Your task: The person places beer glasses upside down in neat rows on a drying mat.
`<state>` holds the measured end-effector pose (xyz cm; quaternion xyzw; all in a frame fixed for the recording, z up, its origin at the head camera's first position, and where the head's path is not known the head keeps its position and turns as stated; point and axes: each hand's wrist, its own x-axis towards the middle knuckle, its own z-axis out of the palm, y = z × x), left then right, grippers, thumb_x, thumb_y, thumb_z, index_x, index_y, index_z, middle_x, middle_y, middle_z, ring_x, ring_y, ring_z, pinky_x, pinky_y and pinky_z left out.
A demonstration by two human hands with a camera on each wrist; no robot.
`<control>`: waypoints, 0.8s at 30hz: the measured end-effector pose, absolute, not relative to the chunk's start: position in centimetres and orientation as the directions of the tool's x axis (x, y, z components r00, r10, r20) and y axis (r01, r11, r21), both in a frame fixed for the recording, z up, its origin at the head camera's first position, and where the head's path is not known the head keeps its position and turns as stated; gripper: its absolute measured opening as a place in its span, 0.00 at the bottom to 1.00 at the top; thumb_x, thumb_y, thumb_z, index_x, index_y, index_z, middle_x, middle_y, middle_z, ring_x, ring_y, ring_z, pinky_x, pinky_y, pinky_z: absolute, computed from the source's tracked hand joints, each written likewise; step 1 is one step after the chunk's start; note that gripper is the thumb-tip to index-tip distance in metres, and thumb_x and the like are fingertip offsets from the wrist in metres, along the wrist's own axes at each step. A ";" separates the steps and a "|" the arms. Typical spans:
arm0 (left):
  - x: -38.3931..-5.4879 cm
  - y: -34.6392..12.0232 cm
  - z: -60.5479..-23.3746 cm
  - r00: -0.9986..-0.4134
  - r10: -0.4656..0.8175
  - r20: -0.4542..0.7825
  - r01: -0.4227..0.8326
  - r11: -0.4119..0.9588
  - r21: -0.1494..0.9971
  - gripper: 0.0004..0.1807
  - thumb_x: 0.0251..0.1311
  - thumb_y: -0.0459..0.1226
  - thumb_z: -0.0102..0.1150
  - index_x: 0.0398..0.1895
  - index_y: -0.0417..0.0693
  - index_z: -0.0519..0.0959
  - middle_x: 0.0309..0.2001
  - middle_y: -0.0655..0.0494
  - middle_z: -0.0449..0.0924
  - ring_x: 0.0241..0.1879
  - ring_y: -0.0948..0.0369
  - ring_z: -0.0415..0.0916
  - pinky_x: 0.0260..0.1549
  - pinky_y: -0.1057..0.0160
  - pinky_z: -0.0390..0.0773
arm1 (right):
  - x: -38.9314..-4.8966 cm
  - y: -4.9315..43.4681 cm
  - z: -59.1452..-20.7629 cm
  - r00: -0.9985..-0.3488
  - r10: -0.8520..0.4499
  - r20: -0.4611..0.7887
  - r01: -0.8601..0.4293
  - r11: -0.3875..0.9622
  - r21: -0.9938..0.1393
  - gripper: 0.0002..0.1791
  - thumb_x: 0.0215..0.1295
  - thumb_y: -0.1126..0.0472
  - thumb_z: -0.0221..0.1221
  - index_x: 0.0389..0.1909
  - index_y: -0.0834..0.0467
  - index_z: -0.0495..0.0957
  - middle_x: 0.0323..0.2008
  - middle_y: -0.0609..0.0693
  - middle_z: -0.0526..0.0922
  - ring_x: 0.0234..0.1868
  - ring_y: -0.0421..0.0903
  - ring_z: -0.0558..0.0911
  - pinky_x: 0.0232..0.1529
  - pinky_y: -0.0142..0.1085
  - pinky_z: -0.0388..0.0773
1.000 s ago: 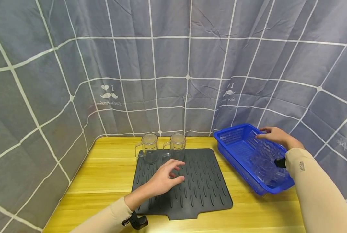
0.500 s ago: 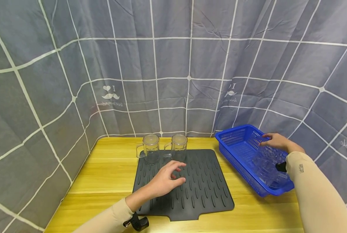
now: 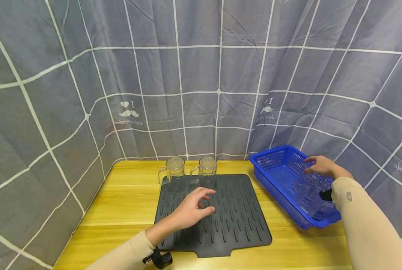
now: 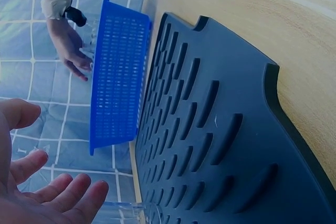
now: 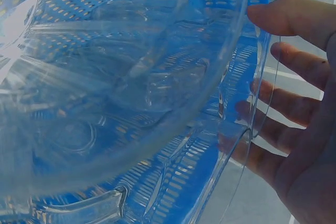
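My left hand (image 3: 192, 208) hovers over the black ribbed mat (image 3: 231, 221), its fingers loosely bent and nothing between them. Two clear glass mugs (image 3: 176, 176) stand side by side at the mat's back left, handles pointing left. My right hand (image 3: 322, 166) is over the right side of the blue basket (image 3: 275, 187), at the clear glassware (image 3: 309, 191) piled inside. In the right wrist view, its thumb (image 5: 289, 17) reaches a clear rim and several fingertips show through transparent walls. Thumb and fingers are spread apart. Overlapping reflections hide the exact shape of the nearest glass piece.
The basket stands at an angle on the right of the yellow wooden table (image 3: 119, 210). A grey curtain (image 3: 201, 75) with white grid lines closes off the back and both sides. Bare wood lies left of the mat.
My right hand has lowered slightly and shifted a little right over the glassware in the basket. The left hand keeps its place above the mat; the mugs have not moved.
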<state>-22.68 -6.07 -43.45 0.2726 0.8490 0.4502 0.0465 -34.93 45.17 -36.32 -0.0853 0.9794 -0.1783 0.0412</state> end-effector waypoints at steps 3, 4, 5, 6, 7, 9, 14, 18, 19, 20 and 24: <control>-22.6 -6.0 -43.5 -0.849 0.503 0.162 0.415 0.445 0.793 0.28 0.68 0.45 0.62 0.71 0.60 0.70 0.64 0.60 0.70 0.58 0.59 0.76 0.51 0.60 0.80 | -35.0 45.3 -36.4 -0.984 -0.174 -0.028 -0.154 0.930 -0.335 0.36 0.54 0.56 0.69 0.58 0.75 0.73 0.47 0.76 0.80 0.48 0.69 0.80 0.50 0.60 0.76; -22.6 -6.0 -43.5 -0.849 0.503 0.163 0.415 0.443 0.794 0.28 0.68 0.45 0.62 0.70 0.59 0.70 0.64 0.60 0.70 0.58 0.59 0.76 0.51 0.60 0.81 | -35.0 45.3 -36.4 -0.985 -0.170 -0.020 -0.154 0.932 -0.328 0.36 0.54 0.55 0.70 0.58 0.75 0.74 0.46 0.75 0.81 0.48 0.70 0.80 0.50 0.60 0.76; -22.6 -6.1 -43.5 -0.849 0.503 0.162 0.414 0.442 0.796 0.28 0.68 0.45 0.62 0.70 0.60 0.70 0.64 0.60 0.70 0.58 0.59 0.76 0.51 0.60 0.81 | -35.0 45.3 -36.4 -0.986 -0.167 -0.013 -0.154 0.932 -0.327 0.36 0.54 0.55 0.70 0.58 0.75 0.74 0.46 0.76 0.81 0.48 0.70 0.80 0.49 0.60 0.76; -22.7 -6.1 -43.5 -0.848 0.504 0.162 0.414 0.440 0.797 0.28 0.68 0.46 0.62 0.70 0.60 0.71 0.64 0.60 0.70 0.59 0.59 0.76 0.51 0.60 0.81 | -35.0 45.4 -36.4 -0.986 -0.164 -0.005 -0.154 0.934 -0.322 0.36 0.55 0.55 0.69 0.58 0.75 0.74 0.46 0.75 0.81 0.48 0.70 0.80 0.49 0.61 0.76; -22.7 -6.1 -43.5 -0.847 0.505 0.165 0.416 0.437 0.798 0.28 0.68 0.46 0.62 0.70 0.59 0.71 0.64 0.59 0.70 0.59 0.59 0.76 0.51 0.60 0.81 | -35.0 45.5 -36.3 -0.987 -0.159 0.002 -0.151 0.935 -0.320 0.35 0.55 0.54 0.69 0.58 0.74 0.74 0.47 0.75 0.81 0.48 0.71 0.80 0.49 0.61 0.76; -22.7 -6.1 -43.5 -0.846 0.506 0.166 0.416 0.434 0.799 0.28 0.68 0.47 0.62 0.70 0.60 0.71 0.64 0.59 0.70 0.59 0.59 0.75 0.51 0.60 0.81 | -35.1 45.5 -36.1 -0.988 -0.151 0.012 -0.147 0.936 -0.321 0.36 0.57 0.54 0.69 0.59 0.73 0.73 0.48 0.76 0.80 0.49 0.72 0.79 0.50 0.62 0.75; -22.8 -6.2 -43.4 -0.846 0.507 0.164 0.416 0.438 0.797 0.28 0.68 0.47 0.62 0.70 0.60 0.70 0.65 0.60 0.70 0.59 0.59 0.75 0.51 0.60 0.80 | -35.3 45.1 -35.3 -0.989 -0.142 0.035 -0.146 0.929 -0.339 0.36 0.59 0.52 0.67 0.61 0.72 0.73 0.52 0.78 0.77 0.53 0.75 0.77 0.53 0.64 0.73; -22.8 -6.2 -43.3 -0.847 0.507 0.163 0.417 0.441 0.795 0.28 0.68 0.47 0.62 0.70 0.60 0.70 0.65 0.61 0.70 0.59 0.59 0.75 0.51 0.60 0.80 | -35.2 44.5 -34.7 -0.989 -0.140 0.048 -0.148 0.926 -0.348 0.36 0.60 0.51 0.67 0.62 0.70 0.72 0.54 0.78 0.77 0.55 0.75 0.76 0.55 0.66 0.72; -22.8 -6.2 -43.3 -0.846 0.507 0.164 0.418 0.440 0.795 0.28 0.69 0.46 0.62 0.70 0.60 0.70 0.65 0.60 0.70 0.59 0.59 0.75 0.51 0.60 0.80 | -35.2 44.4 -34.6 -0.989 -0.141 0.050 -0.150 0.924 -0.352 0.35 0.61 0.51 0.66 0.62 0.70 0.72 0.55 0.78 0.77 0.55 0.75 0.76 0.55 0.66 0.72; -22.8 -6.1 -43.3 -0.846 0.507 0.165 0.418 0.439 0.795 0.28 0.69 0.46 0.62 0.70 0.60 0.70 0.65 0.60 0.70 0.59 0.59 0.76 0.51 0.60 0.80 | -35.1 44.2 -34.4 -0.989 -0.140 0.051 -0.148 0.922 -0.357 0.35 0.62 0.51 0.66 0.63 0.69 0.72 0.55 0.78 0.76 0.56 0.75 0.76 0.55 0.66 0.71; -22.8 -6.2 -43.3 -0.846 0.507 0.167 0.419 0.437 0.796 0.27 0.69 0.46 0.62 0.70 0.60 0.71 0.64 0.58 0.70 0.59 0.58 0.76 0.50 0.60 0.81 | -34.9 43.4 -33.8 -0.988 -0.140 0.057 -0.151 0.910 -0.385 0.34 0.64 0.51 0.65 0.65 0.67 0.71 0.57 0.77 0.75 0.57 0.74 0.75 0.56 0.65 0.72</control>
